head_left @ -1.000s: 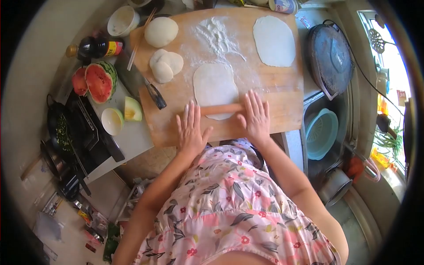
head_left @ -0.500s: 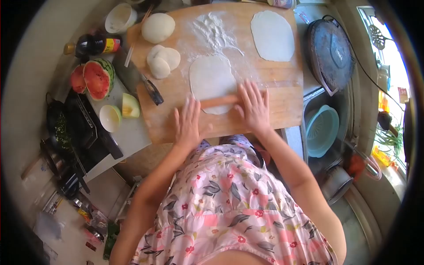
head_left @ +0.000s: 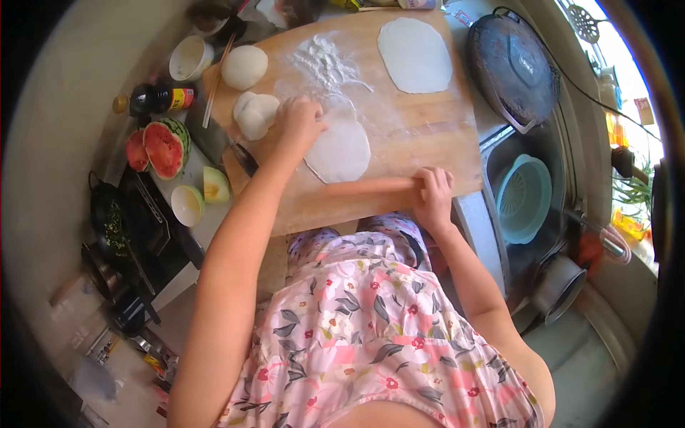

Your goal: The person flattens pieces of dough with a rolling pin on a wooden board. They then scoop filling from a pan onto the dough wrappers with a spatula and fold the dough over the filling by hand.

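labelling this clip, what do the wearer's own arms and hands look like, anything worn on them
The left hand and right hand are bare, with no gloves. The left arm and right arm show no sleeves, watch or bracelet. The top is sleeveless, pale pink, printed with flowers and grey leaves. Nail details are too small to tell.

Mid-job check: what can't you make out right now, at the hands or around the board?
All in the head view:
- Left hand: whether it pinches the dough sheet; the hand itself hides its grip.
- Rolling pin: right end, covered by the right hand.
- Bottle: label print, too small.
- Tub: cut off by the top edge.
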Demonstrator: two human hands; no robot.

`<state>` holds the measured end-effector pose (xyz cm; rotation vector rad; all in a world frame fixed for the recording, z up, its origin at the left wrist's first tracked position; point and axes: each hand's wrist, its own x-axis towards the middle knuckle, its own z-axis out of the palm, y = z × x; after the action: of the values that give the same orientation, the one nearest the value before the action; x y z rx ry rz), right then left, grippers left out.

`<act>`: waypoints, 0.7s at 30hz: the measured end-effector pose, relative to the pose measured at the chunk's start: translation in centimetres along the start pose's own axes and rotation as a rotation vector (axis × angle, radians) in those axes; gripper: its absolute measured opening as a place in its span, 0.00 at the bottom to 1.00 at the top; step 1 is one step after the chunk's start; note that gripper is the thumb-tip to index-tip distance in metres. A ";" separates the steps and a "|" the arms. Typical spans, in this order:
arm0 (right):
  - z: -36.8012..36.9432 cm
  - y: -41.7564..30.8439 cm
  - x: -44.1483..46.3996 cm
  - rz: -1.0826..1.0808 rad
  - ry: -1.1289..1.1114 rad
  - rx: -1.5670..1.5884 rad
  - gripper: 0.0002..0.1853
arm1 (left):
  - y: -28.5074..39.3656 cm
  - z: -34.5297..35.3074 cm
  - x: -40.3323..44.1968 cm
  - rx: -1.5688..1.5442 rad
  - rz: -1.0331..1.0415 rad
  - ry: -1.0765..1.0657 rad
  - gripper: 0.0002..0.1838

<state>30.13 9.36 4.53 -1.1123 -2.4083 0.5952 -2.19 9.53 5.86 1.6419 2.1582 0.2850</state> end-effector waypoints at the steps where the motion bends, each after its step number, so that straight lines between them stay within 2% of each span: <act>1: -0.6 0.2 -0.3 0.039 0.056 0.018 0.17 | -0.1 0.0 -0.9 0.072 0.130 0.070 0.14; 3: -1.1 0.7 -1.1 0.232 0.043 0.057 0.15 | -0.5 1.8 -3.4 -0.182 0.341 0.302 0.11; 4: -1.1 1.0 -1.5 0.333 0.032 0.077 0.13 | 0.4 1.1 -4.9 -0.113 0.297 0.163 0.11; 5: -0.5 1.0 -1.5 0.381 0.154 0.158 0.09 | 1.6 0.0 -6.5 -0.044 0.249 0.021 0.10; 8: -0.3 0.4 -0.5 0.615 0.162 0.402 0.09 | 5.6 -2.6 -9.6 -0.217 0.257 0.057 0.09; 11: 0.0 0.7 0.1 0.678 0.189 0.452 0.10 | 9.2 -6.3 -10.5 -0.390 0.105 0.055 0.07; 14: 0.1 1.2 0.1 0.676 0.198 0.453 0.10 | 7.8 -6.1 -10.8 -0.708 -0.032 0.091 0.05; 15: 0.0 1.2 0.1 0.669 0.203 0.443 0.10 | 7.6 -6.2 -10.7 -0.927 -0.098 0.064 0.07; 18: -0.1 1.7 0.1 0.648 0.173 0.387 0.10 | 3.2 -2.3 -9.6 -1.143 -0.264 0.082 0.15; 21: -0.1 1.4 0.5 0.591 0.065 0.310 0.11 | -1.5 3.0 -9.2 -1.234 -0.712 0.062 0.24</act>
<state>30.73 10.64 3.91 -1.6667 -1.8283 1.0539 -0.15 0.07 4.43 0.1767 1.7557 1.1255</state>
